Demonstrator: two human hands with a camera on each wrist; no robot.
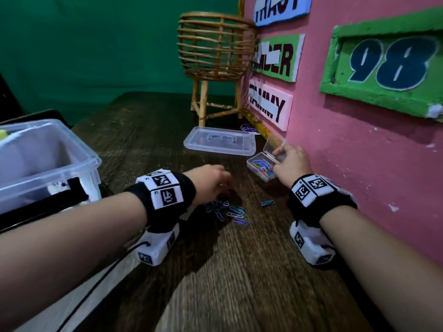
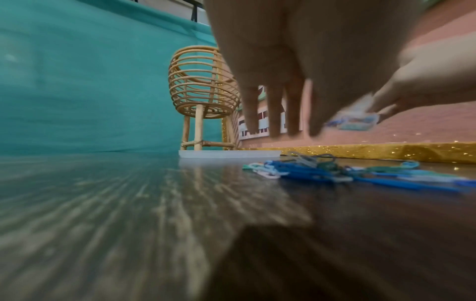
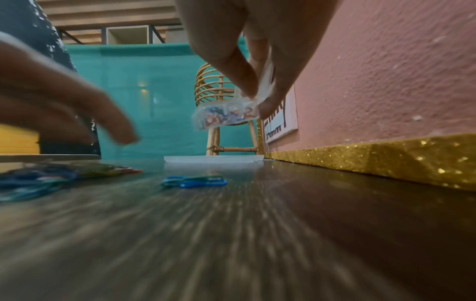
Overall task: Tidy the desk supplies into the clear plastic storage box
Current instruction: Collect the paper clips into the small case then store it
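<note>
A pile of blue and green paper clips [image 1: 227, 210] lies on the dark wooden desk [image 1: 215, 271]. My left hand [image 1: 211, 180] hovers just above the pile [image 2: 322, 170], fingers [image 2: 273, 106] hanging straight down, holding nothing. My right hand [image 1: 291, 161] pinches a small clear case [image 1: 262, 167] full of coloured clips, its hinged lid open, lifted off the desk [image 3: 226, 116]. One stray blue clip [image 1: 268, 202] lies between the hands [image 3: 195, 181]. The large clear storage box [image 1: 48, 164] stands at the left.
The box's clear lid [image 1: 220, 141] lies flat at the back by a rattan basket stand [image 1: 215, 63]. A pink wall [image 1: 359, 152] with signs and a gold glitter strip [image 3: 386, 160] borders the right. A black strap hangs on the box's front.
</note>
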